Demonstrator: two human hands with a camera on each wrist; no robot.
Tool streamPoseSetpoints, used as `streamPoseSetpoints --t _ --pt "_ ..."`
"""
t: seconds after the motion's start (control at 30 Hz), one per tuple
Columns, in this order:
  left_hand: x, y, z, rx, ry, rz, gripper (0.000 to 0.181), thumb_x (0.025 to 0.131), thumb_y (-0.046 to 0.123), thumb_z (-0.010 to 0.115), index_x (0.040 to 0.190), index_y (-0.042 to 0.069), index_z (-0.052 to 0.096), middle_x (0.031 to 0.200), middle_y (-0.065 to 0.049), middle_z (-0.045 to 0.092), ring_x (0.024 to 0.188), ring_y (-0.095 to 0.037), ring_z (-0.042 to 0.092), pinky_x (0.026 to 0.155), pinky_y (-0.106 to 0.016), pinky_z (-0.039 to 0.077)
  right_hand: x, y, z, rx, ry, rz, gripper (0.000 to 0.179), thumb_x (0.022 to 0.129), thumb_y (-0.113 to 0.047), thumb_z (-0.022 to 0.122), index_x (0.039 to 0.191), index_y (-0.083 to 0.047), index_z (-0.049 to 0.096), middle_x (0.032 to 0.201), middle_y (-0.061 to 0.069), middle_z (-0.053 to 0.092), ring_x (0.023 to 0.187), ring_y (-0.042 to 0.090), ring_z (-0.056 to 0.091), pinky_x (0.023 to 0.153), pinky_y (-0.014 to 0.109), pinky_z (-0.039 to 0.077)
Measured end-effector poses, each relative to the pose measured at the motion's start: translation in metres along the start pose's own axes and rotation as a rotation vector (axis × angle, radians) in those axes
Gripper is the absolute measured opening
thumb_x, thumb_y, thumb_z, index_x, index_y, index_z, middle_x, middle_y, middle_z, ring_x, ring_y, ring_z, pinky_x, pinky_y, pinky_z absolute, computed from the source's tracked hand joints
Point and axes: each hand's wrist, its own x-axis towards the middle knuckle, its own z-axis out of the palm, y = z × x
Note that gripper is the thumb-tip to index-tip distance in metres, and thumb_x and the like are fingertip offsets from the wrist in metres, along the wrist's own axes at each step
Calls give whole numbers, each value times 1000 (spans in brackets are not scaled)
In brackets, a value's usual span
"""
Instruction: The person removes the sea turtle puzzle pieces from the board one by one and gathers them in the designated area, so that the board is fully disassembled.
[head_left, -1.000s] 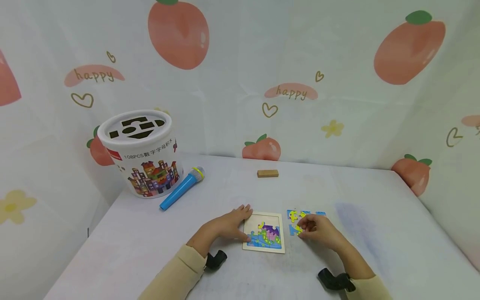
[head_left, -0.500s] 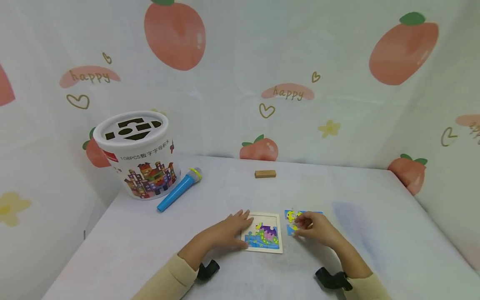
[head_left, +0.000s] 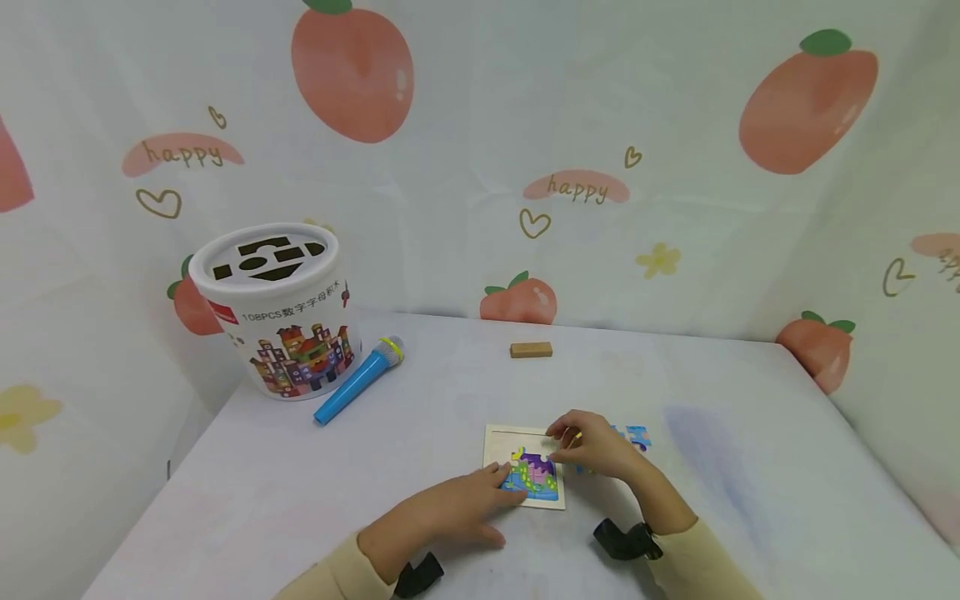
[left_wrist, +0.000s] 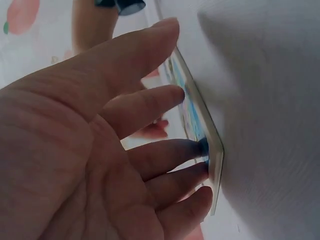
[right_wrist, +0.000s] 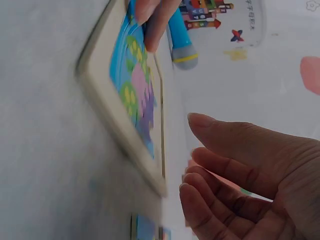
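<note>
Left hand (head_left: 463,505) is touching near-left of puzzle tray (head_left: 501,442), fingers spread; right hand (head_left: 596,447) is hovering at right edge, fingers curled, can't tell if pinching.

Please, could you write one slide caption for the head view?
Two-handed work on a partly assembled jigsaw puzzle, loose pieces beside it; blue toy microphone and block bucket farther back.
</note>
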Motion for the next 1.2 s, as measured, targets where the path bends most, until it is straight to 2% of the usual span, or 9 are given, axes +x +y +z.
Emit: streamPoseSetpoints --t 0.23,0.4,0.67,0.87,1.2 --pt "-1 1 3 60 11 33 60 83 41 66 138 28 46 150 -12 33 139 -29 32 104 -37 41 19 -11 14 13 -87 19 30 75 -14 77 100 -1 67 84 4 62 73 10 53 61 19 46" --pt "0 1 3 53 13 16 58 85 42 64 138 29 46 151 -10 32 139 -27 31 105 -37 41 26 -18 20 11 -116 11 26 76 -14 76 97 -1 68 85 4 62 72 11 51 61 18 46" --pt "-1 2 3 83 47 32 56 85 41 64 137 27 48 149 -13 35 138 -29 33 105 -35 40 25 -23 24 22 -116 37 19 78 -11 74 91 -2 66 80 2 61 71 10 53 64 19 49" --pt "-1 2 2 83 40 36 56 85 42 64 137 27 48 149 -13 34 138 -29 33 104 -34 41 23 -22 24 23 -98 71 18 77 -11 75 87 -2 65 76 2 60 69 10 52 63 18 48" --pt "-2 2 2 73 45 50 55 84 40 64 135 25 50 149 -14 35 137 -30 35 104 -34 41 23 -18 26 119 -95 93 16 81 -8 71 88 -2 59 77 3 56 70 12 51 62 19 47"
